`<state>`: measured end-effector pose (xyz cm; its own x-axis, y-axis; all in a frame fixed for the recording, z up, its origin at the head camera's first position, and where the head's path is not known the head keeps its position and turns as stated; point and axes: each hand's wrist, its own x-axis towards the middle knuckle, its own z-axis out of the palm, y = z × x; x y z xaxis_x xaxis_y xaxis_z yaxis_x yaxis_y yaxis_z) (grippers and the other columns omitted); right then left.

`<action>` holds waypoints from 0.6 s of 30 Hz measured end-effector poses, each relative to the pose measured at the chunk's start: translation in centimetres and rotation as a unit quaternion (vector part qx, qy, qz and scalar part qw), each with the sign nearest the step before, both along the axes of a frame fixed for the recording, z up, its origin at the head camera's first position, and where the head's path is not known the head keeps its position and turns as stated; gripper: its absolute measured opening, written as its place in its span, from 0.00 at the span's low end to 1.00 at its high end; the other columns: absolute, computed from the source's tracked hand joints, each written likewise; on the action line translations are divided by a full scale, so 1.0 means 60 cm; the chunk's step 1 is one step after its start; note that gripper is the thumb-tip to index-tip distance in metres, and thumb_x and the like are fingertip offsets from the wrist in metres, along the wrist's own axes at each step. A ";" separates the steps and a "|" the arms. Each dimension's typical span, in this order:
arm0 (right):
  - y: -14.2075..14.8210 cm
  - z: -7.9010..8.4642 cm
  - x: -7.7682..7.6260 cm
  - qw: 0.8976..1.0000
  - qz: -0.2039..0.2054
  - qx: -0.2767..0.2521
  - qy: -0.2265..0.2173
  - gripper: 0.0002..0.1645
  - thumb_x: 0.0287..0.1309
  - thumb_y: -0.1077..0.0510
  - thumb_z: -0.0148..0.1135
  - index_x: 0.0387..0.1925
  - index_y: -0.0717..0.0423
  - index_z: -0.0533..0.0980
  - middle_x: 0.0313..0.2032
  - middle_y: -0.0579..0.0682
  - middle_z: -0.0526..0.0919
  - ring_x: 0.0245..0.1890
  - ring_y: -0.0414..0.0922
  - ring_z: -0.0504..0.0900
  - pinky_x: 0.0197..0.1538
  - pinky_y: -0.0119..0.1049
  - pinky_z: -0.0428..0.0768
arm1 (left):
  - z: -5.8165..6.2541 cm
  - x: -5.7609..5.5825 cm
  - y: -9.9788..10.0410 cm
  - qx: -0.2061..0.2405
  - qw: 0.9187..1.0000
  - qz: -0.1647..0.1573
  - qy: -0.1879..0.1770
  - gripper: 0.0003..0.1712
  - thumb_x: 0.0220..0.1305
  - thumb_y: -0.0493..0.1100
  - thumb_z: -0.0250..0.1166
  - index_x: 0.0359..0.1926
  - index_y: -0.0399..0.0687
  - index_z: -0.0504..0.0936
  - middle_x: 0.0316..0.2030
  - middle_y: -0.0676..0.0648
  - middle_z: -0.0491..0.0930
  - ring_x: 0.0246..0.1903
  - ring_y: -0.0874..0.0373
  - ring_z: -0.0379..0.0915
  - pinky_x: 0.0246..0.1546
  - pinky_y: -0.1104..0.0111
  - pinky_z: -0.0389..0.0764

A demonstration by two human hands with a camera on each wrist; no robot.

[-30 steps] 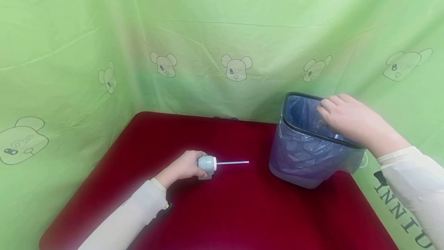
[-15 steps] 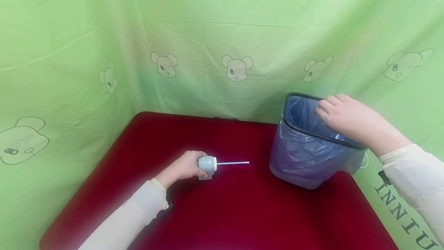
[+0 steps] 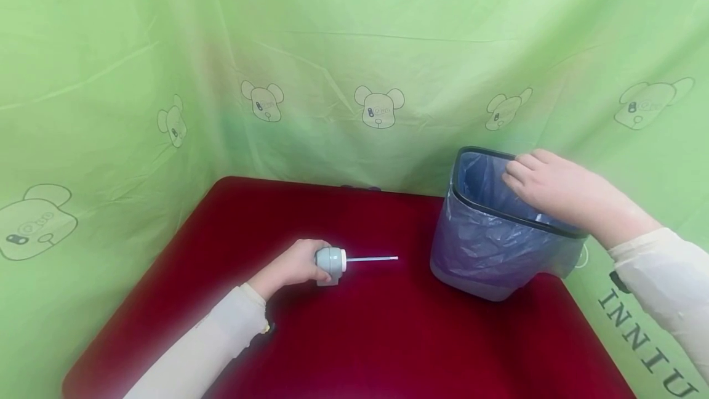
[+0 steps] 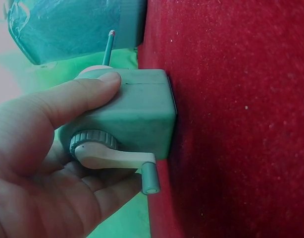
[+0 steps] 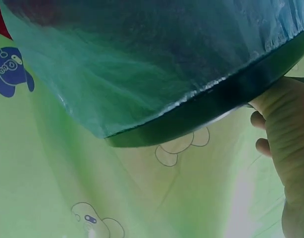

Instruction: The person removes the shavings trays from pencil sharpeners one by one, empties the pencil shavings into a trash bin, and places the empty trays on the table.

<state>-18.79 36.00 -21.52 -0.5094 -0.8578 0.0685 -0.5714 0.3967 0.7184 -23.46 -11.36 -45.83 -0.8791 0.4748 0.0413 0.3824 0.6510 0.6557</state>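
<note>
My left hand (image 3: 296,263) grips a grey-green crank pencil sharpener (image 4: 142,106) just left of the table's middle. A thin pencil (image 3: 372,258) sticks out of the sharpener's white front, pointing right. In the left wrist view, the thumb lies along the casing, and the hand crank (image 4: 117,157) shows on the near side. My right hand (image 3: 559,193) reaches over the rim of a waste bin (image 3: 482,254), its fingers bent down into the opening. The far rim hides the fingertips, so whatever they may hold is out of sight.
A bluish plastic liner (image 3: 498,233) covers the bin, clamped by a dark rim ring (image 5: 191,119). The bin stands at the right of the red-covered table (image 3: 354,331). Green curtains (image 3: 332,54) with bear-like prints surround the table at the back and sides.
Over the bin, my right hand has shifted very slightly, its fingers a little lower and further left. The left hand, sharpener and pencil stay in place.
</note>
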 end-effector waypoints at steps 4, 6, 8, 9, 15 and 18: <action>-0.002 0.003 -0.001 1.000 0.006 0.010 0.003 0.23 0.49 0.72 0.57 0.50 0.71 0.78 0.48 0.67 0.79 0.47 0.63 0.76 0.51 0.57 0.75 | -0.001 0.000 0.000 -0.001 1.000 0.000 -0.001 0.34 0.44 0.45 0.84 0.54 0.46 0.82 0.40 0.53 0.83 0.37 0.57 0.78 0.43 0.59 0.82; -0.004 0.005 -0.001 1.000 0.008 0.016 0.004 0.23 0.48 0.73 0.57 0.50 0.71 0.78 0.47 0.67 0.79 0.47 0.62 0.76 0.50 0.56 0.75 | -0.002 -0.001 0.000 -0.001 1.000 -0.001 -0.002 0.34 0.44 0.44 0.84 0.54 0.46 0.82 0.40 0.53 0.83 0.37 0.57 0.78 0.43 0.59 0.82; -0.006 0.006 -0.001 1.000 0.014 0.020 0.007 0.24 0.47 0.74 0.56 0.50 0.71 0.78 0.46 0.66 0.79 0.45 0.62 0.75 0.48 0.55 0.74 | -0.002 -0.001 0.000 -0.001 1.000 -0.004 -0.002 0.34 0.44 0.44 0.84 0.54 0.45 0.82 0.40 0.52 0.83 0.37 0.57 0.78 0.43 0.59 0.82; -0.007 0.006 -0.001 1.000 0.017 0.022 0.008 0.23 0.46 0.75 0.56 0.49 0.71 0.77 0.46 0.66 0.79 0.45 0.62 0.75 0.47 0.55 0.74 | -0.001 -0.001 -0.001 0.000 1.000 -0.007 -0.001 0.34 0.44 0.44 0.84 0.54 0.44 0.82 0.40 0.52 0.83 0.37 0.57 0.78 0.43 0.59 0.82; -0.018 0.011 0.001 0.999 0.044 0.019 0.012 0.22 0.50 0.77 0.44 0.45 0.71 0.77 0.42 0.65 0.77 0.42 0.61 0.73 0.43 0.53 0.73 | -0.003 -0.002 -0.001 0.001 1.000 -0.005 -0.005 0.34 0.44 0.44 0.84 0.54 0.46 0.82 0.39 0.53 0.83 0.37 0.57 0.78 0.43 0.59 0.82; -0.022 0.013 0.001 0.998 0.055 0.021 0.014 0.24 0.51 0.77 0.37 0.43 0.71 0.76 0.41 0.65 0.76 0.40 0.61 0.72 0.41 0.51 0.71 | -0.003 -0.001 -0.002 0.000 1.000 -0.003 -0.006 0.34 0.44 0.44 0.84 0.54 0.47 0.82 0.40 0.53 0.83 0.37 0.57 0.78 0.43 0.59 0.82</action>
